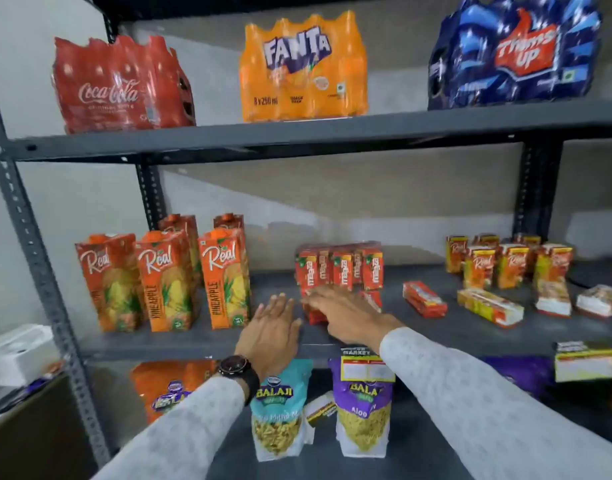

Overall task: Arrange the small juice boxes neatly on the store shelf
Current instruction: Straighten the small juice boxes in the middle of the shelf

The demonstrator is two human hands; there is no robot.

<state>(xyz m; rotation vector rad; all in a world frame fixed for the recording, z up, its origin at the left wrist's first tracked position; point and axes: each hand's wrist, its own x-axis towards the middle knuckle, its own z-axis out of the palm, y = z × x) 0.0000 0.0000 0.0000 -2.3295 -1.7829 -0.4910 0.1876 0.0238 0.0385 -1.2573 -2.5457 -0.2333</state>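
Several small red Maaza juice boxes (pixel 339 270) stand in a tight group at the middle of the grey middle shelf (pixel 200 342). My right hand (pixel 346 315) lies flat over a red box (pixel 313 315) at the front of that group, fingers spread and touching it. Just left of it, my left hand (pixel 271 327), with a watch on the wrist, rests open on the shelf with fingers apart. One red box (pixel 424 299) lies on its side to the right. Small Real juice boxes (pixel 512 259) stand at the right rear, and several more (pixel 490 306) lie toppled in front of them.
Tall Real pineapple cartons (pixel 225 278) stand at the left of the middle shelf. Coca-Cola (pixel 121 86), Fanta (pixel 303 69) and Thums Up (pixel 512 53) bottle packs fill the upper shelf. Balaji snack bags (pixel 280 410) stand on the lower shelf. A white box (pixel 19 351) sits beyond the left upright.
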